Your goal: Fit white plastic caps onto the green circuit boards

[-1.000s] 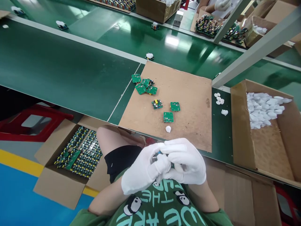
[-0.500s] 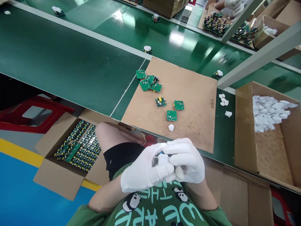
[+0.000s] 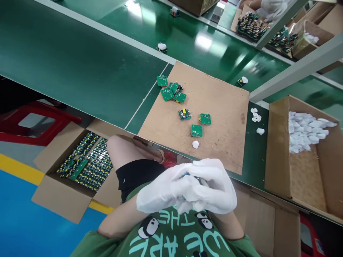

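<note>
My left hand (image 3: pixel 164 192) and my right hand (image 3: pixel 215 189), both in white gloves, are closed together in front of my shirt. Between them is a small circuit board, mostly covered by the fingers; only bits of blue and dark parts show. A pale rounded piece (image 3: pixel 198 206) shows under my right fingers. Beyond the hands, a white pad (image 3: pixel 195 144) lies on the cardboard sheet (image 3: pixel 225 142). Near it are a green circuit board (image 3: pixel 196 130), another green board (image 3: pixel 205 119) and one with its parts facing up (image 3: pixel 184 114).
Several boards (image 3: pixel 166 93) overlap at the sheet's left edge. A carton of white pads (image 3: pixel 308 130) stands right, beside loose pads (image 3: pixel 260 131). A carton of boards (image 3: pixel 98 160) sits low left. White-topped boards (image 3: pixel 162 47) lie on the green belt (image 3: pixel 209 60). A co-worker's gloved hands (image 3: pixel 272 7) are far right.
My fingers have closed further over the circuit board, hiding more of it. Boards on the belt have shifted left, and the view has tilted slightly.
</note>
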`<state>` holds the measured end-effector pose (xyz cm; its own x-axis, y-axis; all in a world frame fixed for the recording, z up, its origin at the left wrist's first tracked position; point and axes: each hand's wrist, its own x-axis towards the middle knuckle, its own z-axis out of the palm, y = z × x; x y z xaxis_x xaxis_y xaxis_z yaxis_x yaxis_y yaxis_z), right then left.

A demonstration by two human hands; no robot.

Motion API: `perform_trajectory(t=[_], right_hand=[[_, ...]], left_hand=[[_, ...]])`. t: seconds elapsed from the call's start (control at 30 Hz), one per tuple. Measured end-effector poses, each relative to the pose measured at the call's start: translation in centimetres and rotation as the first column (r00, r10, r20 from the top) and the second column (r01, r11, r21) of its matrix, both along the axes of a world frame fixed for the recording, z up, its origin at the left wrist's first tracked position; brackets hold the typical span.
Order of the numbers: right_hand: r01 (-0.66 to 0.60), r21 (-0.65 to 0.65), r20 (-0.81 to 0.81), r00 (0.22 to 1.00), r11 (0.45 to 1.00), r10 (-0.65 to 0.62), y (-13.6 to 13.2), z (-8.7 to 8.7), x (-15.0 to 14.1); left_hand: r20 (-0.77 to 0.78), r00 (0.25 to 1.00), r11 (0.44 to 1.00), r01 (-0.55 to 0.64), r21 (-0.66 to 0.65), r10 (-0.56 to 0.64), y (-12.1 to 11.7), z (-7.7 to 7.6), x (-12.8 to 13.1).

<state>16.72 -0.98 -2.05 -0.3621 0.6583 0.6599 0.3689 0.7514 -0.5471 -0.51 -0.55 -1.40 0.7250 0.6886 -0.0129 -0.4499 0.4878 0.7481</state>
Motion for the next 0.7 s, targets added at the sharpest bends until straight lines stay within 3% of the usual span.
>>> perform_trajectory(t=[0.1, 0.23, 0.43, 0.6, 0.7], right_hand=[[-0.044, -0.042, 0.008, 0.999, 0.998, 0.044, -0.1, 0.1, 0.4], [-0.149, -0.163, -0.102, 0.986, 0.975, 0.133, 0.1, -0.4, 0.9], [0.023, -0.011, 0.078, 0.997, 1.000, -0.022, -0.6, -0.1, 1.1], [-0.030, -0.011, 0.106, 0.994, 0.999, 0.031, -0.3, 0.4, 1.1], [-0.037, -0.015, 0.140, 0.989, 0.999, 0.039, -0.1, 0.8, 0.9]], left_hand=[[0.048, 0.998, 0.998, -0.037, -0.057, 0.039, -0.5, -0.2, 0.4], [-0.021, 0.998, 0.991, -0.067, -0.119, 0.065, -0.6, 0.0, 0.7], [-0.107, 0.994, 0.999, -0.010, 0.039, 0.015, 0.4, 1.5, 0.8], [-0.305, 0.946, 0.992, -0.082, 0.093, 0.106, 0.7, 2.7, 0.6], [-0.306, 0.950, 0.986, -0.006, 0.167, 0.058, 0.6, 2.8, 0.1]])
